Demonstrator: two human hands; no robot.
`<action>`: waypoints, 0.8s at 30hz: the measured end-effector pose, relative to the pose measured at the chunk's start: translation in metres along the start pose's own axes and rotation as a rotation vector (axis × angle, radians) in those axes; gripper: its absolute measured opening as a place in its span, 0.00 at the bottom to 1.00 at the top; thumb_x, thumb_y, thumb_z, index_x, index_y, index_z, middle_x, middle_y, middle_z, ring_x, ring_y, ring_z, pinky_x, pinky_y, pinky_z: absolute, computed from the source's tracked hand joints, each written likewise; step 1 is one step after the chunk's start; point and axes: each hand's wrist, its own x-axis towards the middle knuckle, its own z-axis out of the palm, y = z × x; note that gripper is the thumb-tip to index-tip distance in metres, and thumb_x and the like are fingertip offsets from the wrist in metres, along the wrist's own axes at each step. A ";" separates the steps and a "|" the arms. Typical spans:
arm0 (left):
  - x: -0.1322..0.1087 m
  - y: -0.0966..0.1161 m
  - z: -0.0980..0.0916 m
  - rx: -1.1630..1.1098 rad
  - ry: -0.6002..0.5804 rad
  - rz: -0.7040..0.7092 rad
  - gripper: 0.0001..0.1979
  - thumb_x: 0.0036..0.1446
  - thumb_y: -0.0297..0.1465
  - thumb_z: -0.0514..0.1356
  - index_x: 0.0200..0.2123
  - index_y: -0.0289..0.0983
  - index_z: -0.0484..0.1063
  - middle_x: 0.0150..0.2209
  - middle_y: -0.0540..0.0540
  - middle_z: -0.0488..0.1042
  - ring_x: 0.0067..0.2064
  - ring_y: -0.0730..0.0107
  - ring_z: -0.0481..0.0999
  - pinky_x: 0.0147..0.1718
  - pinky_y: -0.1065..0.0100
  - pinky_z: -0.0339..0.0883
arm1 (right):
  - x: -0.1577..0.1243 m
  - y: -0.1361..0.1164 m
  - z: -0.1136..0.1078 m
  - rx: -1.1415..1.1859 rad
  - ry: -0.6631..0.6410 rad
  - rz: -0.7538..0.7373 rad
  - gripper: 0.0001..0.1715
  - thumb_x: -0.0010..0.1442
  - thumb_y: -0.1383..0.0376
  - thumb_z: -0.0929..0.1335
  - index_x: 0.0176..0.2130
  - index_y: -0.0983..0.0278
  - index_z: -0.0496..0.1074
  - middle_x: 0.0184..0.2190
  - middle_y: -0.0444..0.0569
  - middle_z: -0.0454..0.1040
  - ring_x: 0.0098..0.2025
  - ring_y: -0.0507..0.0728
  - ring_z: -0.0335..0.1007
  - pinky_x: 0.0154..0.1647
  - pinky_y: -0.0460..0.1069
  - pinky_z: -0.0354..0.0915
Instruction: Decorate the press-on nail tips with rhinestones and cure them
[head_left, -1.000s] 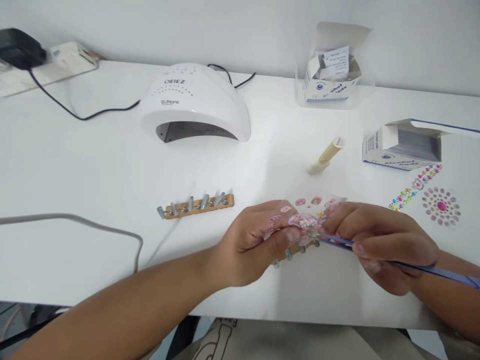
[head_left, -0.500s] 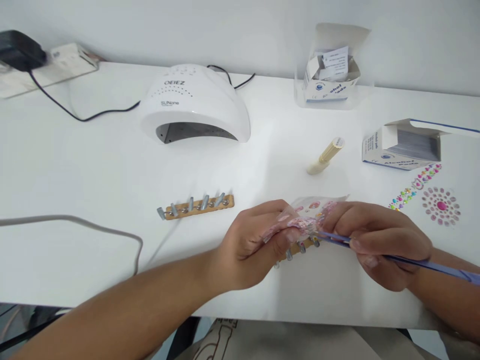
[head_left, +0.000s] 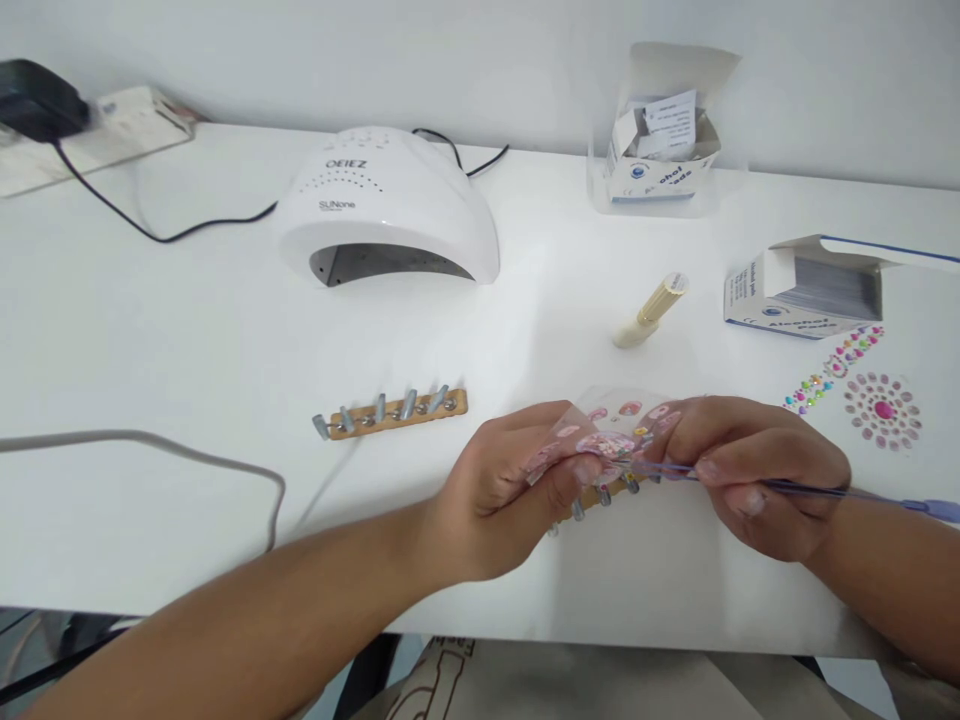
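Note:
Between the thumb and fingers of my left hand (head_left: 510, 490) is a clear sticker sheet (head_left: 609, 440) with pink and coloured designs. My right hand (head_left: 772, 475) grips a pair of blue-purple tweezers (head_left: 795, 488), whose tips touch or nearly touch the sheet's lower edge beside my left thumb. Right-hand fingers also reach the sheet's right side. Partly hidden under the sheet and my hands lies a wooden strip of nail tips (head_left: 604, 493). Farther left, a second wooden nail-tip holder (head_left: 397, 413) carries several grey-silver nail tips.
A white nail lamp (head_left: 397, 205) stands at the back left. Cream polish bottle (head_left: 651, 312) sits upright ahead of my hands. Two open alcohol pad boxes (head_left: 802, 290) (head_left: 660, 160) and gem stickers (head_left: 883, 411) are at the right. A grey cable (head_left: 187, 452) crosses the left.
My right hand has shifted slightly left and up, and the tweezers lie flatter, their tips nearer my left thumb. The sticker sheet has tilted a little; my left hand stays in place.

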 end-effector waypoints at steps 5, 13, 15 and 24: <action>-0.001 -0.002 0.001 -0.006 0.021 -0.016 0.12 0.65 0.26 0.52 0.27 0.35 0.67 0.25 0.48 0.67 0.28 0.73 0.69 0.24 0.72 0.64 | -0.002 0.000 -0.001 -0.005 0.010 0.020 0.13 0.60 0.70 0.62 0.42 0.68 0.72 0.28 0.51 0.71 0.31 0.55 0.74 0.31 0.53 0.74; -0.002 -0.001 0.002 -0.060 0.035 -0.100 0.13 0.65 0.26 0.52 0.27 0.35 0.67 0.25 0.50 0.66 0.26 0.76 0.67 0.25 0.71 0.63 | -0.008 0.002 -0.004 -0.135 0.014 0.007 0.12 0.61 0.67 0.63 0.42 0.64 0.73 0.27 0.50 0.74 0.30 0.55 0.73 0.32 0.53 0.73; -0.003 -0.002 0.003 -0.121 0.063 -0.180 0.13 0.65 0.28 0.53 0.26 0.35 0.66 0.25 0.51 0.65 0.26 0.77 0.67 0.24 0.72 0.63 | -0.007 0.002 -0.004 -0.151 -0.006 -0.007 0.11 0.61 0.66 0.63 0.42 0.63 0.73 0.27 0.49 0.75 0.28 0.55 0.72 0.30 0.52 0.72; 0.006 0.002 -0.002 0.059 0.138 -0.583 0.10 0.62 0.32 0.55 0.29 0.35 0.70 0.18 0.55 0.64 0.19 0.79 0.64 0.19 0.74 0.62 | -0.009 -0.001 -0.002 0.105 0.034 0.164 0.12 0.61 0.70 0.63 0.42 0.66 0.74 0.27 0.51 0.73 0.26 0.53 0.68 0.24 0.50 0.65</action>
